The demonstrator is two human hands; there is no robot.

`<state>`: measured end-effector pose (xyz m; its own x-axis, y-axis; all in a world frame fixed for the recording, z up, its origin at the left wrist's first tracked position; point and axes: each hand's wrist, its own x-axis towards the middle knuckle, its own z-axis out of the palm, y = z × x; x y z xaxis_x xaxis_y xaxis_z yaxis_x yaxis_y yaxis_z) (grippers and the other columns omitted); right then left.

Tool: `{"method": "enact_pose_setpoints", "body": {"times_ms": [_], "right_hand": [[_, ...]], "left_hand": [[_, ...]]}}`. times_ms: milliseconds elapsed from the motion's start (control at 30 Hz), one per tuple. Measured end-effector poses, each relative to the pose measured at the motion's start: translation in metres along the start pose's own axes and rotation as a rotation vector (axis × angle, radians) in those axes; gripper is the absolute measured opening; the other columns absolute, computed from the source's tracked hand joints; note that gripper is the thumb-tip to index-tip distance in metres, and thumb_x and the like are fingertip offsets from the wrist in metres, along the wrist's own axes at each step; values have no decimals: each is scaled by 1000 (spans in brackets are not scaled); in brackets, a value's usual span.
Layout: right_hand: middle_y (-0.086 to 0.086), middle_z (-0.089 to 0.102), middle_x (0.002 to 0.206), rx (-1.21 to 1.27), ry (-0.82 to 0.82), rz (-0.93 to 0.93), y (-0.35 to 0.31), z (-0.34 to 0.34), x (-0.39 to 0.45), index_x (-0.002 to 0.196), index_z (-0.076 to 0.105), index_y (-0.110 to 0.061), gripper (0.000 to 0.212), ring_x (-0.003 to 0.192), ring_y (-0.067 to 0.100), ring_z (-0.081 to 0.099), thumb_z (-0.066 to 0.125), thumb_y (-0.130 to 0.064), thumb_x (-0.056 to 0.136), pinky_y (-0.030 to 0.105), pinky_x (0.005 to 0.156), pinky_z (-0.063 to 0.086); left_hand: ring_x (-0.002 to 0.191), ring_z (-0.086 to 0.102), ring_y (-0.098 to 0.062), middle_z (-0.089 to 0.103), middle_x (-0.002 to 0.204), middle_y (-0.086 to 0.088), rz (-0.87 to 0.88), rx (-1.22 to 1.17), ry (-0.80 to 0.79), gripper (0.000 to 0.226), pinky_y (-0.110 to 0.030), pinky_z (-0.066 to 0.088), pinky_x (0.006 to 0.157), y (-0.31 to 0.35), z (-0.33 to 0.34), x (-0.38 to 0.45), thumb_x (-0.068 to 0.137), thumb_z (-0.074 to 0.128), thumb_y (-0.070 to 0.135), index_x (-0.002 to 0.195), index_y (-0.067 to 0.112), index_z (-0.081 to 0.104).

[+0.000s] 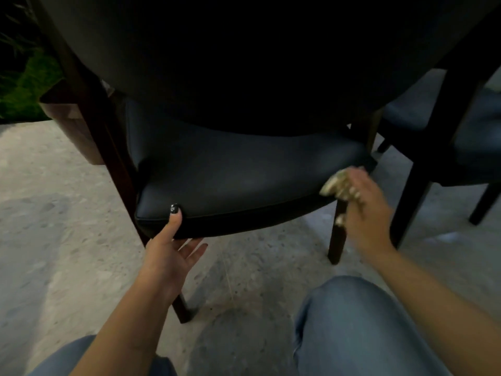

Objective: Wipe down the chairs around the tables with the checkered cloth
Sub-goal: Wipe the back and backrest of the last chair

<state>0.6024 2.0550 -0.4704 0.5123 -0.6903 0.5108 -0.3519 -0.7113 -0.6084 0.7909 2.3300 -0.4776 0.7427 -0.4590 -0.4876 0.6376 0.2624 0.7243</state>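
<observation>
Our left hand (173, 248) grips the seat (230, 183) front edge, thumb on top, fingers under. Right hand (363, 210) clutches the cloth (337, 185) at the seat's right corner. We're mid-wipe on this chair; next probably the front leg (337, 240) just below the cloth.

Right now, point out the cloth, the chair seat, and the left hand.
cloth (336, 185), head view, bunched part at the seat's right edge
chair seat (230, 180), head view, cushion top
left hand (173, 251), head view, palm
</observation>
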Motion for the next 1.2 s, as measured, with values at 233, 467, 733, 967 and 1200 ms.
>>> {"method": "enact_pose_setpoints", "body": {"times_ms": [233,467,733,967,1200], "right_hand": [[2,58,81,690,472,966,-4,20,71,120,62,-14,33,57,11,47,37,-19,100,25,51,37],[13,58,127,825,533,1170,-91,73,14,137,48,-8,41,104,24,60,38,-4,97,23,77,46],[17,33,149,798,226,1161,-218,120,-47,149,21,-6,61,131,30,43,36,6,91,39,108,39],[9,70,99,1031,-260,1248,-243,65,-63,114,62,-16,27,85,19,69,43,-9,96,29,69,56],[2,75,95,979,-622,1016,-237,6,-77,110,69,-18,33,93,16,70,46,-2,91,36,88,54]], "left_hand": [[105,67,-30,73,108,-5,38,46,-17,30,-53,45,99,-2,-3,2,88,63,38,116,29,60],[106,66,-28,71,110,-3,75,28,-32,44,-51,41,105,-3,1,0,77,67,39,119,29,57],[105,68,-28,71,113,-8,64,77,-40,57,-50,41,105,-1,0,-4,74,69,43,126,23,61],[113,63,-33,65,124,-15,-30,117,-106,55,-51,43,104,12,-7,-7,80,70,46,125,14,64],[92,72,-24,74,95,-8,-91,277,23,29,-38,52,87,24,3,-30,87,64,44,100,19,61]]}}
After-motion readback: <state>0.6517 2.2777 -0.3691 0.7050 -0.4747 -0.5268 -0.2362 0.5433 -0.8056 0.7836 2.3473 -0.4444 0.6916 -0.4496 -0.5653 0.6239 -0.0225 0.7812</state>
